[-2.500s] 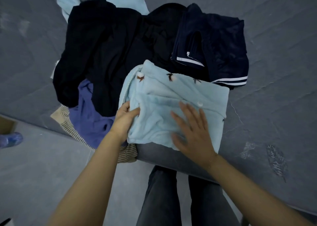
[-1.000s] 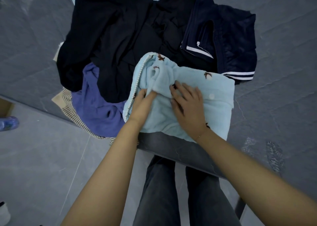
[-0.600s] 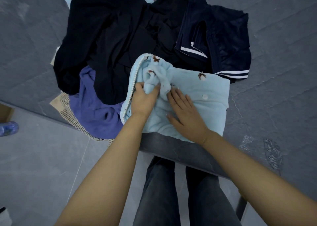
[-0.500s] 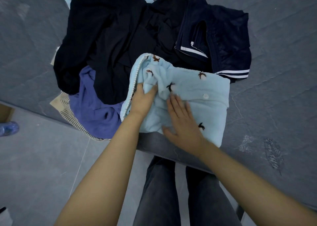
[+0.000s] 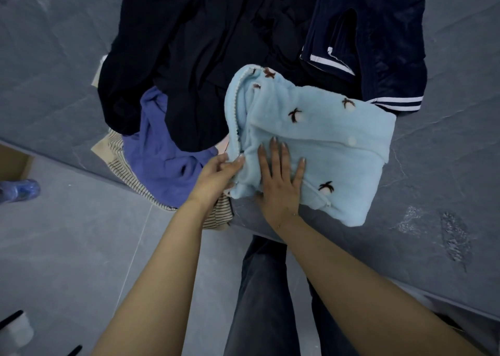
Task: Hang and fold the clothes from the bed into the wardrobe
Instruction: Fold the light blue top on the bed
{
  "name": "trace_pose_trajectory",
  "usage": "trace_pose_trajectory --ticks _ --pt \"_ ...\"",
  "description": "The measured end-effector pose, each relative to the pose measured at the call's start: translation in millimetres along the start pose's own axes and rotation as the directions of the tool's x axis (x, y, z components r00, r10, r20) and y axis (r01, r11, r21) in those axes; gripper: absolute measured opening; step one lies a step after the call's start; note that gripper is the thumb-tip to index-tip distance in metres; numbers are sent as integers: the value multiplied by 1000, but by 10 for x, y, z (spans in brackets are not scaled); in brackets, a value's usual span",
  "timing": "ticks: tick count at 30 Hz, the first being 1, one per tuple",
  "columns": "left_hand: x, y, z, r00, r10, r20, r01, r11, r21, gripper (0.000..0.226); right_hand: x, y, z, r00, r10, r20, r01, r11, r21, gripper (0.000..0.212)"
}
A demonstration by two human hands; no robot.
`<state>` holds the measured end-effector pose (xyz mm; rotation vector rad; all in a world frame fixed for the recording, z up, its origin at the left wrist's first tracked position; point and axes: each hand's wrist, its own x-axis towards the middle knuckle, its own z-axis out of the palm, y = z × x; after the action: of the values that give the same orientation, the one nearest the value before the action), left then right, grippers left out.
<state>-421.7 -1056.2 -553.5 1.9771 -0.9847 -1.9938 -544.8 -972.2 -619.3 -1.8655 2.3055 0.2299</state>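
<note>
A folded light-blue fleece garment (image 5: 324, 139) with small brown motifs lies at the near edge of the grey bed (image 5: 446, 166). My left hand (image 5: 216, 177) pinches its lower left corner between thumb and fingers. My right hand (image 5: 281, 182) lies flat on the fleece, fingers spread and straight, pressing it down. Behind it sits a heap of clothes: black garments (image 5: 189, 44), a navy piece with white stripes (image 5: 378, 44), a purple top (image 5: 165, 161) and a striped beige item (image 5: 127, 171).
The bed edge runs diagonally across the view, with grey tiled floor (image 5: 67, 247) below it. My legs in dark trousers (image 5: 265, 301) stand against the bed. A blue shoe cover (image 5: 19, 190) and a cardboard box (image 5: 13, 163) sit at the far left.
My left hand slid down from the bunched upper fold to the lower left corner. My right hand flattened and moved down on the fleece, which now lies smoother.
</note>
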Motion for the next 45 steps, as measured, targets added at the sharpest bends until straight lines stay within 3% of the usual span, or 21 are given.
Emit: trace_pose_trajectory --ticks 4,8,10,12,14,17,19,22,27,29,31,35,37,39,41,43,45 --pt "66 138 31 1000 6 17 -6 1000 -1 30 205 -41 176 998 60 -1 -60 993 -97 115" --pt "50 164 17 998 -26 65 30 998 -57 24 273 -120 287 997 8 80 12 970 -241 104" --pt "9 167 14 998 -14 61 19 996 -91 23 280 -68 258 999 -33 35 40 970 -239 97" --pt "-48 180 -23 997 0 75 10 990 -138 27 278 36 149 996 -59 -71 52 993 -104 89" --pt "-101 214 -88 994 27 107 -6 981 -193 36 272 146 28 976 -51 -213 88 982 167 72" --pt "-221 296 -97 994 87 73 -69 973 -219 35 177 351 -236 976 22 -215 103 828 552 34" --pt "-310 355 -43 990 134 -40 -140 967 -214 29 94 555 -481 986 80 -143 57 650 758 6" --pt "-446 477 74 972 187 -145 -223 928 -297 25 69 993 -922 978 191 80 -149 380 913 19" --pt "-724 774 603 944 322 65 -295 918 -266 27 93 1900 -1563 937 233 259 -257 -38 966 27" --pt "-817 915 922 911 403 91 -378 901 -212 27 42 2269 -1682 893 223 391 -337 -245 909 34" --pt "-897 1028 1239 895 438 79 -418 888 -192 25 -37 2647 -1658 853 168 495 -409 -374 832 33" --pt "-976 1068 1765 860 505 70 -495 859 -130 25 -250 3320 -1354 732 160 662 -493 -546 678 43" --pt "-934 979 2006 844 528 92 -519 848 -110 25 -302 3614 -1116 708 155 689 -470 -624 624 62" --pt "-816 816 2253 862 502 71 -493 863 -108 24 -362 3884 -839 677 202 707 -468 -624 626 61" --pt "-639 553 2493 914 404 37 -404 915 -19 25 -469 4137 -493 612 220 759 -530 -598 601 36" --pt "-488 206 2690 976 211 54 -216 968 127 34 -662 4343 -165 575 216 790 -584 -568 580 40" --pt "-389 -149 2817 997 -6 74 -9 980 200 46 -867 4388 -20 582 178 794 -566 -612 552 46"
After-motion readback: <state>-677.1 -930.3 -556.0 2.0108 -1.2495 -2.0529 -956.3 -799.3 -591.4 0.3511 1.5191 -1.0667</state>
